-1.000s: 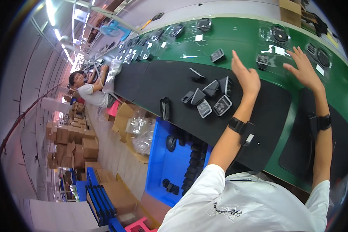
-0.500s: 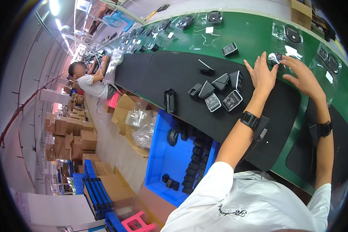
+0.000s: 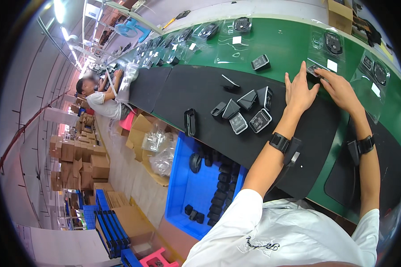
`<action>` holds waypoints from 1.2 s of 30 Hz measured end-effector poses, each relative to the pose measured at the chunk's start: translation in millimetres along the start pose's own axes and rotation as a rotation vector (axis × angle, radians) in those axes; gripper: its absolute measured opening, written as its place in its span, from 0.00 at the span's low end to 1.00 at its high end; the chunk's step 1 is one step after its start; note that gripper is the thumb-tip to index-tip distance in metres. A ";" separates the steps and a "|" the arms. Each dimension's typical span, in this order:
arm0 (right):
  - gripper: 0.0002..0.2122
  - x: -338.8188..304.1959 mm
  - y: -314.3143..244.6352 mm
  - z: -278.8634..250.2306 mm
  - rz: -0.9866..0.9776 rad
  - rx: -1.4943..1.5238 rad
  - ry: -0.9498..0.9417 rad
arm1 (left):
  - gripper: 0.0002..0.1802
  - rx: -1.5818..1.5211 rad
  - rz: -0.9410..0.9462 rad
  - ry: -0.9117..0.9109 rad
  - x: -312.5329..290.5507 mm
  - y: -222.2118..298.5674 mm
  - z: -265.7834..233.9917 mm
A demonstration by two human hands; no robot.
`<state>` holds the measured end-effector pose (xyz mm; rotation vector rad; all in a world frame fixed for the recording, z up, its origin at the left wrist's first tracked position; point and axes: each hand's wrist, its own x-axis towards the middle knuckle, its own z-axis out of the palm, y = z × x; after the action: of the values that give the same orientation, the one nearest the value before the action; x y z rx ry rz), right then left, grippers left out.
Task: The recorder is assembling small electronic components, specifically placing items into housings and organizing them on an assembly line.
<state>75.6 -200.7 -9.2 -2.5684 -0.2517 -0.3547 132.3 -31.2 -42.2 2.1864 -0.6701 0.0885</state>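
At the far right of the green table, my right hand (image 3: pixel 341 92) has its fingertips and thumb on a small black housing (image 3: pixel 313 71) with a pale-edged face. Beside it, my left hand (image 3: pixel 300 92) is open, fingers stretched and thumb apart, its fingertips close to that housing. To the left on the black mat lie similar wedge-shaped black housings, one with a labelled face (image 3: pixel 260 120) up. Another housing (image 3: pixel 260 62) stands alone on the green surface. A clear bag (image 3: pixel 314 42) with a round black part and white label lies just beyond my hands.
Clear-bagged black parts (image 3: pixel 242 24) run along the table's far side. A blue bin (image 3: pixel 176 196) of black parts stands below the near edge, beside an open carton of plastic bags (image 3: pixel 161 161). A co-worker (image 3: pixel 101 104) sits further left. An empty-looking black frame (image 3: pixel 190 122) lies near the mat's edge.
The small housing has tilted and moved slightly left and down with my right fingers. My left hand stays open beside it. The whole view has shifted slightly.
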 end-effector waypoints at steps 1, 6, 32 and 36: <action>0.16 -1.0 -3.4 -0.8 0.000 0.000 -0.003 | 0.47 -0.030 0.015 -0.016 -0.8 -0.4 -0.1; 0.19 1.1 -7.4 -2.4 0.108 0.151 -0.059 | 0.39 -0.097 0.053 -0.008 0.4 -8.0 0.8; 0.16 -15.0 20.4 -61.5 0.084 0.150 -0.399 | 0.14 -0.087 0.170 0.281 1.9 3.2 6.0; 0.22 -8.2 -17.2 -71.8 0.058 0.168 -0.682 | 0.11 -0.058 0.188 0.496 10.3 -8.2 -3.8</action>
<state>49.2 -225.1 55.9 -2.4348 -0.4238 0.5557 145.8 -28.7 -42.5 1.9316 -0.5783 0.6761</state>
